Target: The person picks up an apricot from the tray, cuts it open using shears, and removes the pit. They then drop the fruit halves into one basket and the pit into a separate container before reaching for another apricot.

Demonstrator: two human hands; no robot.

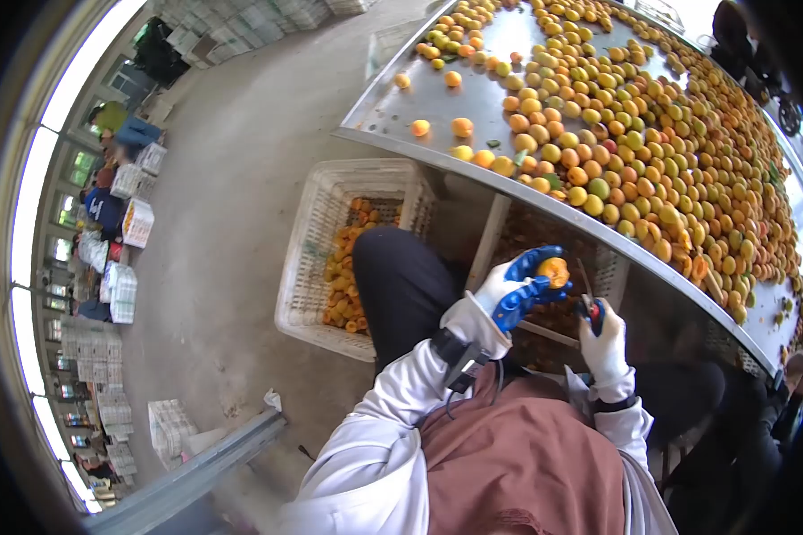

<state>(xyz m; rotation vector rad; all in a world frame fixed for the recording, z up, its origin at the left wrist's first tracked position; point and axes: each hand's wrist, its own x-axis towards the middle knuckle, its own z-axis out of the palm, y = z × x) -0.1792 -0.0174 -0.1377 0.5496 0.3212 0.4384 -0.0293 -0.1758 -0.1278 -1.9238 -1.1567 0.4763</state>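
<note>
My left hand [514,287], in a white glove with blue fingers, is closed around one orange apricot [554,269] held just below the table's edge. Close beside it, my right hand [603,341], also gloved, grips a small tool with a red handle and a thin blade [589,303] pointing up toward the fruit. Both hands hover above my lap, over my dark trousers and brown apron. The steel sorting table [393,107] in front carries a thick spread of yellow and orange apricots [633,134].
A white plastic crate [330,192] partly filled with apricots stands on the concrete floor to my left. Another crate of fruit [544,236] sits under the table. Stacked white boxes [116,294] and people line the far left wall. Another person [740,36] stands across the table.
</note>
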